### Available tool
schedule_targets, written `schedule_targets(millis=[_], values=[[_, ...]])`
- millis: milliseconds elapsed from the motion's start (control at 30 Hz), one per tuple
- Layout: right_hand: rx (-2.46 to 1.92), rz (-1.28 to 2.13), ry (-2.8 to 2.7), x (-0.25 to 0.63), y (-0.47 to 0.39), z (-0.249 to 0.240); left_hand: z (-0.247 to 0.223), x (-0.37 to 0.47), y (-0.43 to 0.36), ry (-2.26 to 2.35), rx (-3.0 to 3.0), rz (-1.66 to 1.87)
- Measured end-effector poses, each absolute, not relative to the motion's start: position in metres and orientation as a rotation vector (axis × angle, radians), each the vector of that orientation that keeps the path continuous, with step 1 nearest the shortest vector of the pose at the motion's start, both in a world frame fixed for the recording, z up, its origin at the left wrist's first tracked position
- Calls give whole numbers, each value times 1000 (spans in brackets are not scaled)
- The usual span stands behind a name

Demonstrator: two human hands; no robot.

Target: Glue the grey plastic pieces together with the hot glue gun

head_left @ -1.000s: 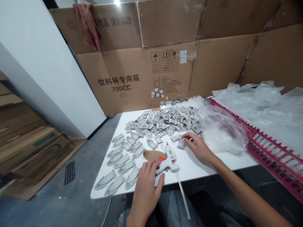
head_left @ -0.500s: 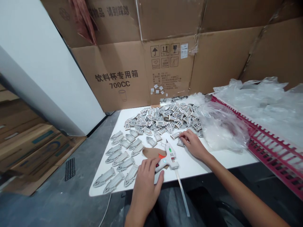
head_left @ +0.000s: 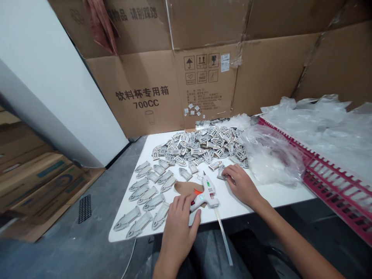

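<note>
A white hot glue gun (head_left: 209, 190) lies on the white table with a clear glue stick jutting from its back over the table's front edge. My left hand (head_left: 180, 217) is closed loosely around its handle, which runs in between thumb and forefinger. Just right of the gun's nozzle, my right hand (head_left: 238, 184) has its fingertips on the edge of a small grey arched piece (head_left: 221, 171); the fingers partly cover it. Beside that piece lies another with a brown-edged outline (head_left: 215, 166). Under the gun is a brown cardboard scrap (head_left: 186, 188).
Several grey pieces (head_left: 145, 193) lie in rows on the table's left side. A large heap of pieces (head_left: 200, 145) spreads along the back. At right are a clear plastic bag (head_left: 270, 159) and a pink crate (head_left: 328, 174). Cardboard boxes (head_left: 209, 89) stand behind.
My right hand has shifted slightly right and down, uncovering more of the grey piece under its fingertips. My left hand and the glue gun look unmoved.
</note>
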State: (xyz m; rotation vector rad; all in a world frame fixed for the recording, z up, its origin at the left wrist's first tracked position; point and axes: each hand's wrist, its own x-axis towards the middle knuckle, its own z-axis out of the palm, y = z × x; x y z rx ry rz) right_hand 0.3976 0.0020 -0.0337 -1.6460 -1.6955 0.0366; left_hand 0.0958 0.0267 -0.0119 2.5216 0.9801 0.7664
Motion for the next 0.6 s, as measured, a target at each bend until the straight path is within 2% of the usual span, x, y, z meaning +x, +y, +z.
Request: schedule_targets(millis=[600], values=[[-1701, -124, -1731, 385, 67, -26, -11, 95, 27, 976, 2519, 759]])
